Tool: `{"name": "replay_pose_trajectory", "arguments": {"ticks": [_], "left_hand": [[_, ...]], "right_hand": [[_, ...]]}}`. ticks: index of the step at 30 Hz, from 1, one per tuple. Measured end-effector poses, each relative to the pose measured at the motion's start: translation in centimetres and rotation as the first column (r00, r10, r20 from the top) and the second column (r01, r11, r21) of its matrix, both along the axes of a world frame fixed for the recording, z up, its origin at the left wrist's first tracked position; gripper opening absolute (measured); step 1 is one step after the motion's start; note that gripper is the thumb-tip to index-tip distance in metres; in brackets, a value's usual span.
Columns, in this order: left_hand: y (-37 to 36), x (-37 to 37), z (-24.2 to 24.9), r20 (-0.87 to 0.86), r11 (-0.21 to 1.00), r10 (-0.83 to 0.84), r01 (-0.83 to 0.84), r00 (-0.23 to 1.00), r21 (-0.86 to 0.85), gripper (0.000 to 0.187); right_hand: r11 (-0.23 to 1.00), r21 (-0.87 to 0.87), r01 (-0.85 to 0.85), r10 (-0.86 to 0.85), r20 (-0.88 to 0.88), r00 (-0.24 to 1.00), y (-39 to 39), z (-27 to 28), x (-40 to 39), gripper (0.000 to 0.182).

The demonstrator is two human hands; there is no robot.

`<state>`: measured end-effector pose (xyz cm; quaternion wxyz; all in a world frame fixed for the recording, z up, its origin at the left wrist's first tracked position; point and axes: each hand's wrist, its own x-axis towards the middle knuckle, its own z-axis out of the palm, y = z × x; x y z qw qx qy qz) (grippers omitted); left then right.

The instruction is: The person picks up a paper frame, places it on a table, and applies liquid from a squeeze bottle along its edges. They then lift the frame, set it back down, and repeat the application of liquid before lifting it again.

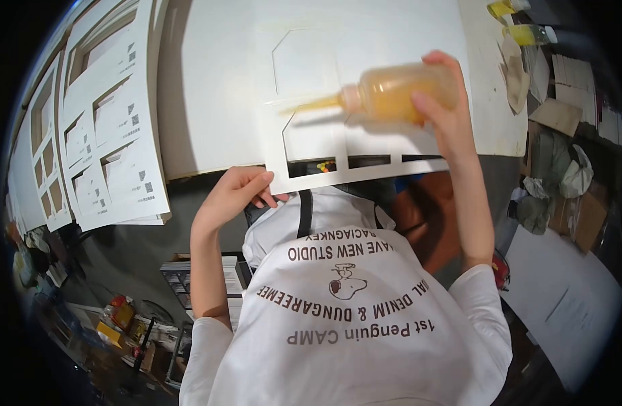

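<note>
My right hand [446, 111] is wrapped around a translucent squeeze bottle [392, 91] with yellow-amber liquid inside. The bottle is tipped on its side, its long thin nozzle pointing left above a white card frame [277, 174]. Window-like openings are cut through this card, and its near strip juts past the table edge toward my body. At the card's near left corner, my left hand [236, 196] pinches the edge between thumb and curled fingers. The bottle and nozzle cover part of the card, and the nozzle tip is blurred.
The card lies on a white table [216, 81]. Printed white cut-out sheets [115, 135] are stacked at the left, overhanging the near edge. Two bottles of yellow liquid [527, 34] stand at the far right. Boxes and plastic bags [575, 172] crowd the right side.
</note>
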<state>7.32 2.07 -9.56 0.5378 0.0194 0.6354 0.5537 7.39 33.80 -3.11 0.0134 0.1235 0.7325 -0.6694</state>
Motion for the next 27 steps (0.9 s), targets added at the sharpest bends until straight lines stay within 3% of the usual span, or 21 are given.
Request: {"name": "replay_pose_trajectory", "arguments": {"ticks": [4, 6, 8, 13, 16, 22, 25, 27], "left_hand": [[-1.0, 2.2, -0.7, 0.132, 0.941, 0.315, -0.328, 0.94, 0.087, 0.035], [-0.5, 3.9, -1.1, 0.256, 0.878, 0.399, -0.447, 0.881, 0.171, 0.032], [-0.5, 5.3, -1.9, 0.373, 0.823, 0.399, -0.506, 0.838, 0.257, 0.038], [0.8, 6.1, -3.0, 0.254, 0.883, 0.399, -0.444, 0.881, 0.152, 0.039], [1.2, 5.9, -3.5, 0.175, 0.93, 0.286, -0.317, 0.942, 0.186, 0.039], [2.0, 5.7, -3.3, 0.196, 0.914, 0.29, -0.332, 0.937, 0.235, 0.036], [2.3, 5.5, -3.1, 0.203, 0.907, 0.323, -0.364, 0.924, 0.214, 0.036], [2.4, 5.8, -3.4, 0.197, 0.901, 0.349, -0.386, 0.916, 0.199, 0.036]], "right_hand": [[0.994, 0.044, -0.104, 0.108, -0.104, 0.989, -0.5, -1.3, -7.2, 0.042], [0.984, 0.125, -0.126, 0.148, -0.19, 0.97, -0.9, -1.6, -10.4, 0.04], [0.99, 0.107, -0.097, 0.115, -0.17, 0.979, -1.3, -1.8, -12.7, 0.039], [0.976, 0.19, -0.108, 0.133, -0.122, 0.984, -2.0, -2.0, -15.4, 0.038], [0.966, 0.224, -0.127, 0.169, -0.177, 0.97, -1.6, -3.0, -16.1, 0.038], [0.956, 0.25, -0.153, 0.18, -0.087, 0.98, -1.5, -2.9, -15.8, 0.038], [0.938, 0.265, -0.223, 0.276, -0.181, 0.944, -1.0, -3.6, -15.3, 0.037], [0.924, 0.3, -0.238, 0.266, -0.057, 0.962, -0.9, -3.2, -14.2, 0.04]]}}
